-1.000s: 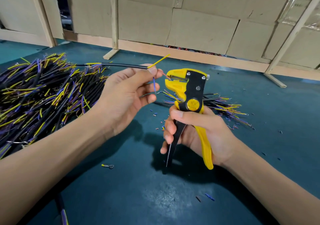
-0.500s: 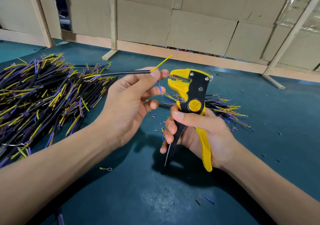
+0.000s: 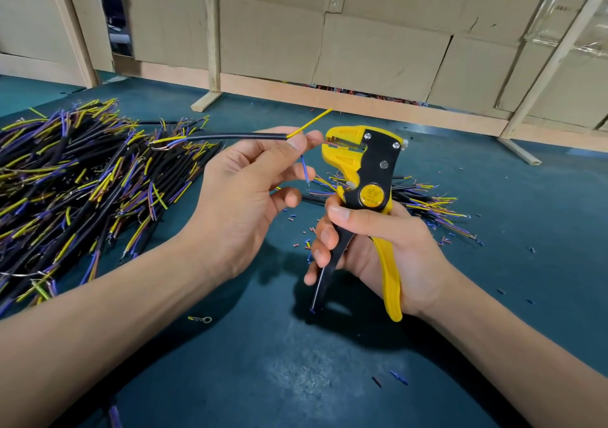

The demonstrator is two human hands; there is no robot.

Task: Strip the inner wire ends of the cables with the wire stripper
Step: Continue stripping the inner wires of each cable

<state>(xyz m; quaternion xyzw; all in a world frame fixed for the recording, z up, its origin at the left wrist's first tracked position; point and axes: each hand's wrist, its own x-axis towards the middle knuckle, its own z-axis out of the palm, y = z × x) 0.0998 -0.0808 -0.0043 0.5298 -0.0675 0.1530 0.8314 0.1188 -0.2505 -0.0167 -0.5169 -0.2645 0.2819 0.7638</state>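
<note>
My left hand (image 3: pixel 246 194) pinches the end of a black cable (image 3: pixel 230 137) between thumb and forefinger. Its yellow inner wire (image 3: pixel 311 122) sticks up to the right and its blue inner wire (image 3: pixel 305 169) hangs down between my fingers. A thin reddish inner wire runs from my fingertips into the jaws of the yellow and black wire stripper (image 3: pixel 362 167). My right hand (image 3: pixel 371 246) grips the stripper's two handles, holding it upright above the table.
A big heap of black cables (image 3: pixel 65 177) with yellow and purple ends lies at the left. A smaller bundle (image 3: pixel 424 203) lies behind the stripper. Small insulation scraps (image 3: pixel 304 241) and a ring terminal (image 3: pixel 202 319) dot the green table (image 3: pixel 296 378). Cardboard and wooden battens stand behind.
The reddish wire end has gone into the stripper's jaws. The cable and my left hand have shifted slightly right toward the tool. My right hand keeps the same grip.
</note>
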